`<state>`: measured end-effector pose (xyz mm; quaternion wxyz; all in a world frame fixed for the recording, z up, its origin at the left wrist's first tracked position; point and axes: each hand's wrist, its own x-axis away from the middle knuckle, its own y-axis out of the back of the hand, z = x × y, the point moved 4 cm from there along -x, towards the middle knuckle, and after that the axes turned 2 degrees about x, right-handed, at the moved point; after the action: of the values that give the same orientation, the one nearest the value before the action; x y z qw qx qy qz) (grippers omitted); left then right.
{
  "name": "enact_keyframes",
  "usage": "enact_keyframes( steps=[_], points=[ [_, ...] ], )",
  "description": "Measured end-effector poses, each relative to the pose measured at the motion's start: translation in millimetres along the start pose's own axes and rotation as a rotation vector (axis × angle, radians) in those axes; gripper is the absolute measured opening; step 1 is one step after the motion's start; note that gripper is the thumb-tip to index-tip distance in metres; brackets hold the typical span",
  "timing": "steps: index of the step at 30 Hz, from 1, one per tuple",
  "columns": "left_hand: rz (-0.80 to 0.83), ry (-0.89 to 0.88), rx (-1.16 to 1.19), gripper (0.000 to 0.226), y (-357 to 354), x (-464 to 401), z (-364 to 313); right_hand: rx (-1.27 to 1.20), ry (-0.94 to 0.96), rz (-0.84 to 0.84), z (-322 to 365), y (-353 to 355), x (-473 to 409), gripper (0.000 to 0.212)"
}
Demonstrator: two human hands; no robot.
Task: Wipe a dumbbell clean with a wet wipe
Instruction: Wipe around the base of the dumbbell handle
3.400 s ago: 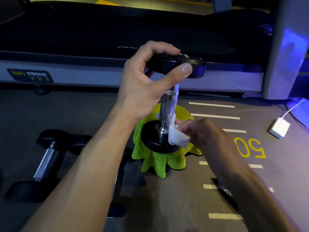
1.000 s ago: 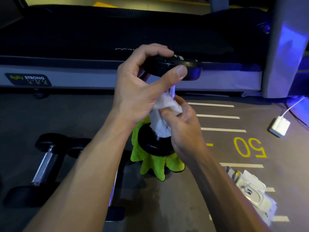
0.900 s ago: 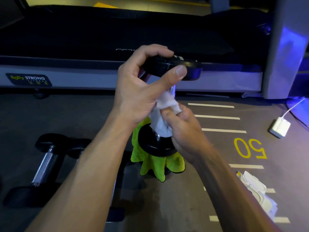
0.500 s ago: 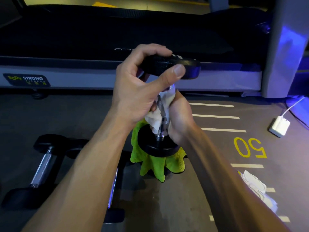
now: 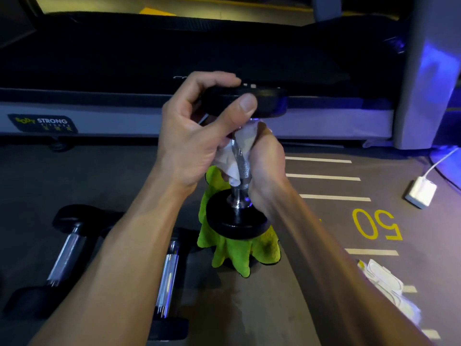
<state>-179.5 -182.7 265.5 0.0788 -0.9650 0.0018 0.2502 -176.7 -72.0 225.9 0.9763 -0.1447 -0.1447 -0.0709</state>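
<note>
Since a moment ago, the right hand has kept its curl around the dumbbell handle, wet wipe bunched beneath its fingers. Left hand pinches the top weight, holding the dumbbell upright above the green cloth. Two more dumbbells lie left of the cloth.

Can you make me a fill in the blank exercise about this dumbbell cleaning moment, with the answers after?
1. The left hand grips the top ____ of the upright black-and-chrome dumbbell.
2. The right hand holds the white wet wipe wrapped round the dumbbell's knurled metal ____.
3. Under the dumbbell's bottom plate lies a bright ____ microfibre cloth.
4. The yellow number painted on the grey floor is ____.

Missing words: plate; handle; green; 50
</note>
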Motion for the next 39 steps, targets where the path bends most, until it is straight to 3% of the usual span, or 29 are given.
enact_keyframes(
  steps=[3,5,8,11,13,17,20,22,24,26,28,30,32,33,36,39],
  points=[
    [0.016,-0.015,-0.011,0.026,2,-2,1,0.017,0.306,-0.06,-5,2,9,0.045],
    [0.018,-0.011,-0.02,0.025,3,-2,2,0.039,0.405,-0.066,-7,3,21,0.04],
    [0.027,-0.011,-0.018,0.025,5,0,1,0.051,0.279,-0.104,0,2,7,0.043],
    [0.043,-0.003,0.01,0.024,6,-1,2,-0.013,0.058,0.02,3,-9,-4,0.028],
    [0.048,-0.001,0.014,0.023,8,-3,2,-0.021,0.051,0.001,6,-13,6,0.03],
    [0.079,-0.008,-0.03,0.023,7,-1,0,-0.111,0.277,-0.142,11,2,16,0.033],
    [0.083,-0.023,-0.025,0.021,9,1,-1,-0.042,0.259,-0.163,12,2,11,0.044],
    [0.082,-0.017,0.001,0.021,12,1,-1,-0.096,0.136,-0.06,13,-3,2,0.038],
    [0.107,-0.015,0.031,0.023,14,3,-2,-0.157,-0.021,0.219,14,-9,-9,0.022],
    [0.149,-0.025,0.03,0.025,12,5,-4,-0.268,-0.187,0.437,9,-10,-15,0.03],
    [0.149,-0.034,0.018,0.025,9,5,-5,-0.337,-0.207,0.488,8,-8,-15,0.036],
    [0.122,-0.028,0.009,0.024,8,5,-5,-0.314,-0.075,0.355,6,-4,-11,0.033],
    [0.088,-0.043,-0.019,0.024,8,4,-5,-0.312,0.126,0.018,1,3,0,0.022],
    [0.071,-0.052,-0.031,0.024,7,5,-5,-0.247,0.296,-0.061,3,-1,10,0.019],
    [0.059,-0.072,-0.061,0.025,4,7,-6,0.178,0.757,-0.078,-3,-23,33,0.021],
    [0.082,-0.063,-0.078,0.024,4,6,-8,0.445,0.749,-0.136,-7,-9,19,0.025]
  ],
)
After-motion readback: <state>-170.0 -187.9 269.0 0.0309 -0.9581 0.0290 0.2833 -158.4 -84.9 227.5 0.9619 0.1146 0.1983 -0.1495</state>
